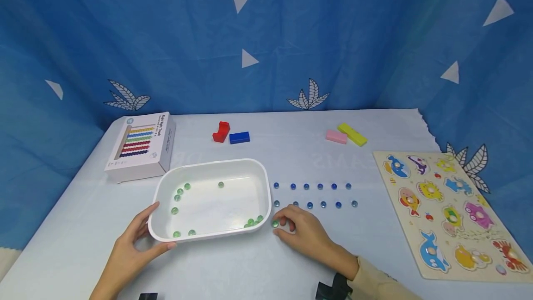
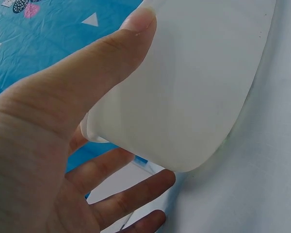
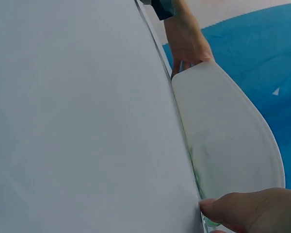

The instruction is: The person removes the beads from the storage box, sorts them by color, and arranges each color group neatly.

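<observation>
A white tray [image 1: 216, 207] holds several green marbles [image 1: 175, 210], some scattered at its left and a cluster at its right front corner. My left hand [image 1: 131, 246] grips the tray's left front corner, thumb at the front rim and fingers along the left side; the left wrist view shows the thumb [image 2: 106, 63] against the tray wall. Just off the tray's right front corner, my right hand [image 1: 306, 235] pinches a green marble [image 1: 275, 223] between thumb and index finger, low over the table. Beyond that hand, blue marbles [image 1: 320, 186] lie in two rows.
A boxed toy [image 1: 139, 145] stands at the back left. Red [image 1: 221, 132] and blue [image 1: 239, 138] blocks lie behind the tray, pink [image 1: 336, 136] and yellow-green [image 1: 352, 134] ones at the back right. A wooden animal puzzle board [image 1: 416, 226] covers the table's right side.
</observation>
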Demonstrator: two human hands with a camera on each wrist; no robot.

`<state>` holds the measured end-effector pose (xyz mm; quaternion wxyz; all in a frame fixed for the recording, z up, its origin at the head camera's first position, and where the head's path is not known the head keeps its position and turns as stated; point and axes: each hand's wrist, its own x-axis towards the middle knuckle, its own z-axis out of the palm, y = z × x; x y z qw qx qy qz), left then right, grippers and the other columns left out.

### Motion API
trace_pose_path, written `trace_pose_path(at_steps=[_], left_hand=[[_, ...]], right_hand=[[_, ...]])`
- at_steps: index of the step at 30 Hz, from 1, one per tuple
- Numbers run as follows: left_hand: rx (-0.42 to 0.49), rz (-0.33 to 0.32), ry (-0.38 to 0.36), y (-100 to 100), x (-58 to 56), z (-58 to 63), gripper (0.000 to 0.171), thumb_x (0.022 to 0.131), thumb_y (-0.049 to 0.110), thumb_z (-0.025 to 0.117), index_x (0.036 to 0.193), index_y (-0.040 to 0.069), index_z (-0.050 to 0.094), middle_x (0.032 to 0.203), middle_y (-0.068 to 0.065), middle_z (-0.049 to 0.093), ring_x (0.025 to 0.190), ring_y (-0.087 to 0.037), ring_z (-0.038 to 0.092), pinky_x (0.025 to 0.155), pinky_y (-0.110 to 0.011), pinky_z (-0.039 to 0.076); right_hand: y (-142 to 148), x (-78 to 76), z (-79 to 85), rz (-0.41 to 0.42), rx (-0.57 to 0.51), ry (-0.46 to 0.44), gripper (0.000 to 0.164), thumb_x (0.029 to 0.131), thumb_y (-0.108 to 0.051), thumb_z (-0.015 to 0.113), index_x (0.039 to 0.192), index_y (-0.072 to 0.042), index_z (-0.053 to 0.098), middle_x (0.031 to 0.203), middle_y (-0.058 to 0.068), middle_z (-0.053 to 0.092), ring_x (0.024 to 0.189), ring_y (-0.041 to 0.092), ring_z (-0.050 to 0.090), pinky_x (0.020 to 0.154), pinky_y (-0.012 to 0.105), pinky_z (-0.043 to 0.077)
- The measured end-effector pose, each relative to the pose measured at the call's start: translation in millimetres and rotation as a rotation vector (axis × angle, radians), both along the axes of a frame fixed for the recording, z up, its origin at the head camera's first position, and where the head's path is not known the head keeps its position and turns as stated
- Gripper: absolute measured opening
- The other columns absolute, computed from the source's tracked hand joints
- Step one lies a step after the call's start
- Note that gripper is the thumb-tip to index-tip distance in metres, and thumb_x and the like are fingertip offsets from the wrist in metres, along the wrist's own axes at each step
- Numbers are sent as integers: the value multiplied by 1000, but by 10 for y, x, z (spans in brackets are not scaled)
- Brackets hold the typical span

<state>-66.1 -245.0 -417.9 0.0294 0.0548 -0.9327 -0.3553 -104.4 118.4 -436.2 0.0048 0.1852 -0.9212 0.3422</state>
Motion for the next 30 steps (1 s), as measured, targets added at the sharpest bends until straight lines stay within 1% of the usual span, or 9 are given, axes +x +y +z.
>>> trace_pose_path(at_steps=[7, 10, 16, 19, 21, 23, 25, 28, 30], left_hand=[[22, -22, 41, 11, 6, -14, 90, 62, 39, 80, 137, 39, 30, 139, -10, 41, 96, 29, 27, 77, 5, 33], [14, -14, 27, 14, 5, -6, 91, 62, 41, 79, 137, 40, 29, 140, -9, 41, 97, 28, 29, 76, 4, 33], [1, -1, -2, 9, 10, 18, 91, 62, 44, 78, 137, 41, 28, 140, -7, 40, 99, 23, 34, 77, 1, 36], [9, -3, -1, 4, 17, 23, 90, 62, 43, 79, 137, 40, 28, 140, -7, 41, 96, 27, 29, 76, 0, 36], [9, -2, -4, 1, 19, 29, 90, 63, 43, 78, 137, 41, 28, 140, -7, 40, 95, 28, 28, 76, 0, 36], [13, -1, -7, 1, 15, 33, 90, 63, 43, 78, 137, 41, 27, 141, -6, 40, 95, 28, 28, 76, 1, 35], [17, -4, -10, 6, 11, 37, 89, 64, 43, 78, 137, 41, 27, 140, -6, 40, 95, 27, 29, 78, -3, 37], [40, -7, -21, 14, 10, 40, 90, 64, 42, 78, 138, 41, 26, 141, -7, 39, 94, 27, 29, 89, -24, 45], [54, -9, -22, 15, 15, 42, 90, 64, 41, 78, 138, 40, 26, 141, -8, 39, 94, 27, 29, 91, -40, 44]], right_hand=[[47, -16, 155, 7, -32, -23, 29, 72, -24, 74, 99, -21, 64, 81, -12, 55, 63, 1, 48, 52, 13, 42], [52, -51, 262, 12, -60, -13, 26, 74, -21, 73, 98, -20, 65, 83, -11, 57, 66, 1, 49, 54, 14, 45], [-120, -193, 628, 64, -114, 47, 18, 80, -22, 67, 98, -17, 65, 86, -8, 61, 71, 2, 50, 62, 20, 50], [-328, -269, 865, 123, -40, 24, 23, 83, -27, 64, 104, -18, 64, 92, -6, 63, 78, 4, 53, 68, 21, 51], [-488, -329, 991, 175, 60, -30, 27, 84, -28, 63, 108, -17, 63, 97, -4, 64, 83, 7, 55, 71, 21, 51], [-625, -408, 1042, 236, 183, -113, 28, 84, -27, 63, 109, -16, 62, 100, 0, 64, 85, 10, 56, 71, 20, 50], [-728, -493, 1033, 282, 296, -230, 26, 83, -25, 65, 106, -14, 63, 95, 1, 63, 82, 11, 55, 67, 19, 48], [-813, -585, 962, 338, 432, -369, 21, 79, -21, 69, 97, -13, 64, 85, -1, 58, 75, 11, 51, 61, 20, 45], [-851, -612, 924, 379, 501, -405, 20, 75, -21, 72, 93, -14, 64, 82, -3, 55, 73, 10, 48, 60, 20, 43]])
